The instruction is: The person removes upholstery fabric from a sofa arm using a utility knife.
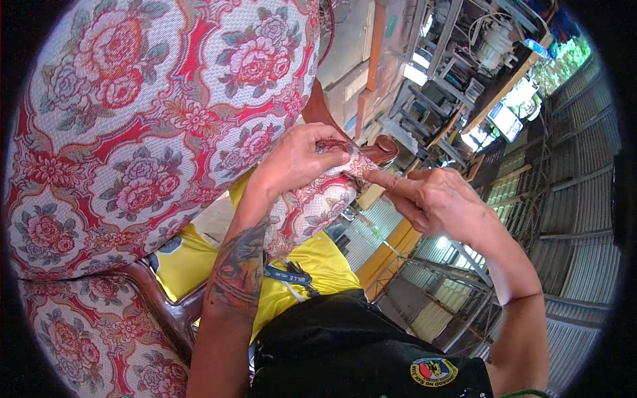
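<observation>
Centre frame | We are pinching flowered cloth [320,207] in our left hand [298,157], right hand [439,200] touching its tip, forefinger out, others curled | Looking light, soft, best held by the edge

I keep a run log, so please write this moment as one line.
left hand: holding floral fabric piece | right hand: finger extended to its edge | nearby: large floral upholstery, wooden scroll

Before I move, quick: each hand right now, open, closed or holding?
Left hand: closed, holding the floral fabric piece.
Right hand: index finger extended to that piece's edge, other fingers curled; whether it pinches cannot be told.
</observation>
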`<state>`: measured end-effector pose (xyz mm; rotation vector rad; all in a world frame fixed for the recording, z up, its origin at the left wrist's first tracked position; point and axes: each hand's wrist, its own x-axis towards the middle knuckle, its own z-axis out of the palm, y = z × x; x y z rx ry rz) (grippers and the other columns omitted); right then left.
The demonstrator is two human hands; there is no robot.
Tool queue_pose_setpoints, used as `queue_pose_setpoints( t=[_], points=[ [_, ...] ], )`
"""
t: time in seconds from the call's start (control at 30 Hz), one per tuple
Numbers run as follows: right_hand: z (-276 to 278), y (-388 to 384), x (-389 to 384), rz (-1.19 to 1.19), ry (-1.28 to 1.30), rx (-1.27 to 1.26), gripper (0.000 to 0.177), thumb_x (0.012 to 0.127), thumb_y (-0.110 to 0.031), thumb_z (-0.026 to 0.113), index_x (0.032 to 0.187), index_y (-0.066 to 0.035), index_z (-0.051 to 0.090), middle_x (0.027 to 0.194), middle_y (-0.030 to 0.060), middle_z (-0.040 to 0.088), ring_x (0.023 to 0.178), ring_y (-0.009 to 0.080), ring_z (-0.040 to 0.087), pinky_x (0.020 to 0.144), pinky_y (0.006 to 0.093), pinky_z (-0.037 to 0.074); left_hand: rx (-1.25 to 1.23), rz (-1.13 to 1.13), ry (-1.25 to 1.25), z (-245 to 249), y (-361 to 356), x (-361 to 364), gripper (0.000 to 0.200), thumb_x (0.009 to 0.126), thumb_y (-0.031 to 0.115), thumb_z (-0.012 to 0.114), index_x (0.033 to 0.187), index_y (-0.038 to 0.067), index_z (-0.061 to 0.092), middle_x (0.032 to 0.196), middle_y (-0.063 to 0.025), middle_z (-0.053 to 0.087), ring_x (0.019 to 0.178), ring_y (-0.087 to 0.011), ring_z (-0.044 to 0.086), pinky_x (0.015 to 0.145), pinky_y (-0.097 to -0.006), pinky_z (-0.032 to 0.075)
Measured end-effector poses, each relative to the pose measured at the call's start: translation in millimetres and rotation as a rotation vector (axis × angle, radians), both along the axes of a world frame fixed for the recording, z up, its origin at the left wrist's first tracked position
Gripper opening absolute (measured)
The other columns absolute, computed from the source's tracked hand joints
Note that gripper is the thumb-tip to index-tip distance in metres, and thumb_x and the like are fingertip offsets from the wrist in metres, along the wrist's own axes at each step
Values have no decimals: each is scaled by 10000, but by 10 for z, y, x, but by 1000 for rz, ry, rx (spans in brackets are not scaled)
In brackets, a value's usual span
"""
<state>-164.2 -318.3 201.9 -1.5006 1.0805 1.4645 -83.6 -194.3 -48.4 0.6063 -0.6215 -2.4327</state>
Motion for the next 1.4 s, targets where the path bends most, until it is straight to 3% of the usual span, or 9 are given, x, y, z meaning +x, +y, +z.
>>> queue_pose_setpoints(
  t=[0.4, 0.5, 0.67, 0.8, 0.87, 0.93, 1.0, 1.07, 1.4],
  points=[
    [-42, -70, 144, 121, 45, 49, 660, 926, -118, 696, 1563, -235, 567, 743, 108, 651, 635, 316, 689, 620, 459, 568, -4, 20, 35, -41, 8, -22, 286, 907, 171, 810, 1116, -21, 769, 1037, -117, 778, 999, -179, 699, 937, -341, 536],
    [-38, -61, 166, 183, 15, 34, 662, 932, -134, 699, 1569, -246, 559, 745, 103, 648, 625, 310, 688, 607, 447, 572, -22, 56, 7, -43, 22, -32, 353, 865, 249, 775, 1112, -2, 790, 1043, -189, 799, 990, -276, 766, 920, -383, 570],
    [-57, -58, 280, 313, 52, 85, 605, 972, -165, 624, 1567, -245, 543, 834, 148, 711, 662, 324, 733, 592, 464, 594, -24, 5, 6, -39, 7, -25, 302, 903, 185, 811, 1122, -20, 771, 1046, -113, 785, 1005, -177, 705, 935, -339, 541],
    [-47, 29, 382, 484, 77, 149, 701, 948, -123, 600, 1628, -237, 468, 870, 151, 694, 677, 288, 749, 577, 426, 600, -5, 18, 26, -65, 56, -83, 306, 899, 183, 813, 1121, -24, 771, 1039, -115, 785, 994, -174, 706, 932, -337, 543],
    [-8, 104, 398, 530, 84, 159, 745, 934, -106, 599, 1651, -222, 434, 865, 151, 685, 679, 273, 751, 563, 411, 598, 11, 79, 36, -73, 81, -126, 383, 848, 268, 775, 1115, -7, 789, 1027, -207, 796, 984, -296, 773, 904, -396, 576],
    [40, 225, 333, 602, 25, 87, 888, 878, -99, 661, 1697, -244, 349, 804, 116, 590, 572, 210, 649, 482, 388, 546, 20, 85, 39, -73, 92, -138, 383, 847, 268, 772, 1113, -6, 790, 1026, -208, 795, 981, -297, 773, 906, -397, 576],
    [45, 286, 343, 608, 36, 87, 903, 866, -83, 651, 1701, -221, 337, 792, 117, 585, 573, 217, 648, 482, 391, 545, 27, 86, 44, -59, 92, -120, 382, 846, 268, 768, 1111, -6, 790, 1024, -210, 795, 979, -297, 773, 907, -398, 576],
    [60, 319, 358, 615, 52, 86, 918, 854, -68, 642, 1705, -198, 325, 780, 117, 580, 573, 224, 646, 481, 395, 543, 9, 54, 0, -22, 46, -74, 264, 889, 152, 810, 1077, -31, 778, 1009, -124, 778, 972, -178, 706, 912, -336, 545],
    [182, 315, 431, 444, 130, 35, 830, 893, -65, 648, 1673, -195, 397, 737, 108, 610, 600, 277, 675, 527, 416, 558, -9, 88, 12, 1, 48, -35, 252, 904, 152, 795, 1069, -38, 773, 1001, -137, 774, 971, -184, 705, 901, -342, 540]
  ],
)
